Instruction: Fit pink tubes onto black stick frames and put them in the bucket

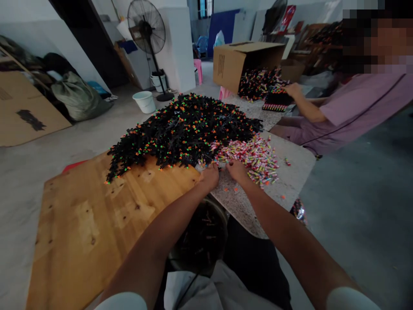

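Observation:
My left hand (209, 175) and my right hand (237, 170) rest close together at the near edge of a speckled table (290, 181). Both have their fingers curled down among a heap of small pink and multicoloured pieces (254, 156); what they pinch is too small to name. Just behind and to the left lies a large pile of black pieces with orange and green tips (183, 127), spilling onto a wooden board (97, 215). A dark bowl (201, 239) holding several pieces sits in my lap below my hands.
A person in a purple shirt (355, 107) sits at the far right, one hand (293, 89) on a black tray by another coloured heap. A tipped cardboard box (238, 60), a standing fan (146, 28), white buckets (144, 101) and bags stand behind.

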A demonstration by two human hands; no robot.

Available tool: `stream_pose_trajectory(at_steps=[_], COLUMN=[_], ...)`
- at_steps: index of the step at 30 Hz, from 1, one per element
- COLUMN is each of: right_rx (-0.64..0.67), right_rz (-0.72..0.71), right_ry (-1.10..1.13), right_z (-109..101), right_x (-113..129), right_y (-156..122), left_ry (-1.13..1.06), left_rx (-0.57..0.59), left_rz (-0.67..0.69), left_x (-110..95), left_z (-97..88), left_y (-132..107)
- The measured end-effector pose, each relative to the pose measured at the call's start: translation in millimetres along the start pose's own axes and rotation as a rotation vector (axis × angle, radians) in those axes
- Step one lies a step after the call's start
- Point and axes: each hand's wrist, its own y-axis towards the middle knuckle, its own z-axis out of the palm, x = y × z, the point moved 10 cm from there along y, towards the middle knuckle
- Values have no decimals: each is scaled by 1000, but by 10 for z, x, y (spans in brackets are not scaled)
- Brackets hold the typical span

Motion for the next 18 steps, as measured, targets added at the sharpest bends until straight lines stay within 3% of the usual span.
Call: stream_pose_trajectory(at_steps=[4,8,11,14,18], right_rx=[-5,67,89,96,134], right_rz=[14,-7,-5,-20,-84], right_ry=[246,552,885,1002,1011], right_z=[-6,83,71,25,24], right_x=[-69,15,125,237,369], right_y=[-278,-665,-894,-1036,-1151], left_ry=[-177,-371,-808,-1373,-1558], left_rx=[-78,-107,-73,24,65], left_rz=[-73,-100,-74,-31,-15], left_x=[170,295,329,248,132], left_z=[-197,-377,-420,-396,-408], left_y=[-55,-182,-393,-655,-889])
